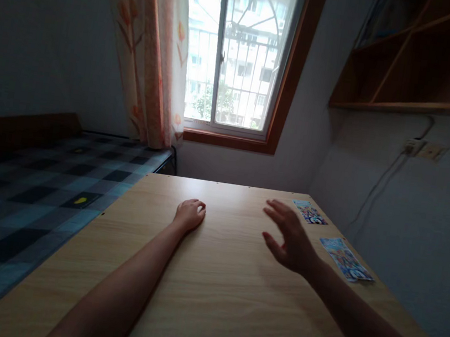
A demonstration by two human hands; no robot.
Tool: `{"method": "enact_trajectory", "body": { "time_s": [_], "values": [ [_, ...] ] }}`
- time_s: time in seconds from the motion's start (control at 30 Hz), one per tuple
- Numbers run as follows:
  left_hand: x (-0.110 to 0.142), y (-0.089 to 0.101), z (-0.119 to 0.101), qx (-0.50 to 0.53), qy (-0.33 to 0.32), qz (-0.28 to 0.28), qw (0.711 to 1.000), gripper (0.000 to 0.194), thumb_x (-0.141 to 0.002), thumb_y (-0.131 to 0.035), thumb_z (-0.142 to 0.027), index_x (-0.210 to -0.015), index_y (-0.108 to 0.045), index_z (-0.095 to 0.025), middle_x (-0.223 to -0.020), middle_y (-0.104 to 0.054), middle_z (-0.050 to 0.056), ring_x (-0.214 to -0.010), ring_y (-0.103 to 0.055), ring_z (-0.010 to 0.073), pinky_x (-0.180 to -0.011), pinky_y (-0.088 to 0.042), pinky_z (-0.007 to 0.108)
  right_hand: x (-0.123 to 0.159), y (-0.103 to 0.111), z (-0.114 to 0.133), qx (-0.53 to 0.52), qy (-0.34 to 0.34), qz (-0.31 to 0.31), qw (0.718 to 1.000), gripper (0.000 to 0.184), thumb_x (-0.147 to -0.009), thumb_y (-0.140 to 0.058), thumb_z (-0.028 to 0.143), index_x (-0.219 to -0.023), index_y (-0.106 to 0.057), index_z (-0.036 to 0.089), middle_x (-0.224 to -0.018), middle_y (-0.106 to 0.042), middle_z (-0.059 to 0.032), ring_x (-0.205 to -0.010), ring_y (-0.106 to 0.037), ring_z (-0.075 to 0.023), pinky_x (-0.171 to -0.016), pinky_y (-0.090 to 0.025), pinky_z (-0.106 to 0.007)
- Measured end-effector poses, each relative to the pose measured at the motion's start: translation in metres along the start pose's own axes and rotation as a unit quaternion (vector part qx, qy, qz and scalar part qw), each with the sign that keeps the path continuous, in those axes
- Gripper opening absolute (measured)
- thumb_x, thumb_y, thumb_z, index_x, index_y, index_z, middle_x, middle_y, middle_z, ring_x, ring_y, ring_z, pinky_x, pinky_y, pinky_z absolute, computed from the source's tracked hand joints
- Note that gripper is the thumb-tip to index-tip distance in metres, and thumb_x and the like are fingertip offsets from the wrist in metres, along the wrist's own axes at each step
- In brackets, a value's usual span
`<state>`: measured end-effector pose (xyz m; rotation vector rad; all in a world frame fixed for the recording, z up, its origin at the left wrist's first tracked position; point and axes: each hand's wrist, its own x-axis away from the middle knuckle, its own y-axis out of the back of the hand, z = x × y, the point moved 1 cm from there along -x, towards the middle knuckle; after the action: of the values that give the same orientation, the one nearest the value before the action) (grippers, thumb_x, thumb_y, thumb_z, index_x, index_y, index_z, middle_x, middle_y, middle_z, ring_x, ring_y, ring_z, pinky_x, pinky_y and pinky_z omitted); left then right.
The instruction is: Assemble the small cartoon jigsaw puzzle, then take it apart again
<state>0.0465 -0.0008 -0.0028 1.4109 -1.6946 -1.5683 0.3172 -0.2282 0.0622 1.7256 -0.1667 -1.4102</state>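
Observation:
My left hand [190,214] rests on the wooden table [207,294], left of its middle. Its fingers are curled, thumb against the index finger, with a small gap between them and nothing visible inside. My right hand [288,239] is held over the right part of the tabletop, thumb and fingers spread apart and nothing in them. Nearest to it are two colourful printed sheets: the farther sheet [310,213] lies just beyond the fingers, and the nearer sheet [346,259] lies to the right of the wrist. Neither sheet is touched by a hand.
To the left stands a bed with a checked cover [57,195]. A window [247,54] and a flowered curtain [152,58] are beyond the table. On the right wall hang a wooden shelf [409,105] and a socket with a cable [414,146].

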Motion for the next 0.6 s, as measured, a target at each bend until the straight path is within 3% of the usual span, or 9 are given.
{"method": "enact_trajectory", "body": {
  "time_s": [0.13, 0.27, 0.37, 0.6],
  "values": [
    [-0.002, -0.001, 0.003, -0.009, 0.002, 0.007, 1.0, 0.027, -0.088, -0.055, -0.033, -0.105, -0.075, -0.025, -0.127, -0.069, 0.005, -0.121, -0.059, 0.0275, -0.105, -0.042, 0.041, 0.02, -0.06, -0.013, -0.032, -0.051, 0.138, 0.989, 0.06, -0.087, -0.058, 0.018, -0.146, -0.051, 0.024, -0.15, -0.051, -0.0124, -0.14, -0.045, -0.0295, -0.117, -0.036, -0.053],
    [-0.002, 0.0, 0.005, -0.016, 0.003, 0.008, 1.0, 0.029, -0.089, -0.055, -0.032, -0.109, -0.074, -0.025, -0.13, -0.067, 0.006, -0.121, -0.058, 0.0264, -0.107, -0.04, 0.04, 0.024, -0.1, -0.038, -0.081, -0.193, 0.164, 0.964, 0.056, -0.086, -0.057, 0.021, -0.142, -0.057, 0.019, -0.147, -0.054, -0.0143, -0.138, -0.048, -0.0278, -0.116, -0.038, -0.048],
    [-0.001, 0.0, 0.006, -0.019, 0.009, 0.009, 1.0, 0.029, -0.089, -0.054, -0.031, -0.11, -0.074, -0.025, -0.131, -0.067, 0.006, -0.122, -0.058, 0.0256, -0.107, -0.04, 0.039, 0.018, -0.108, -0.051, -0.087, -0.247, 0.185, 0.947, 0.053, -0.088, -0.057, 0.028, -0.139, -0.06, 0.016, -0.145, -0.056, -0.0157, -0.137, -0.049, -0.0288, -0.117, -0.037, -0.047],
    [-0.001, -0.002, 0.008, -0.033, 0.016, 0.013, 0.999, 0.03, -0.089, -0.055, -0.031, -0.113, -0.073, -0.027, -0.136, -0.064, 0.007, -0.128, -0.055, 0.0278, -0.11, -0.037, 0.044, 0.018, -0.105, -0.052, -0.084, -0.263, 0.21, 0.938, 0.047, -0.09, -0.053, 0.033, -0.133, -0.066, 0.019, -0.147, -0.055, -0.0132, -0.139, -0.048, -0.0289, -0.118, -0.033, -0.044]
  ]
}}
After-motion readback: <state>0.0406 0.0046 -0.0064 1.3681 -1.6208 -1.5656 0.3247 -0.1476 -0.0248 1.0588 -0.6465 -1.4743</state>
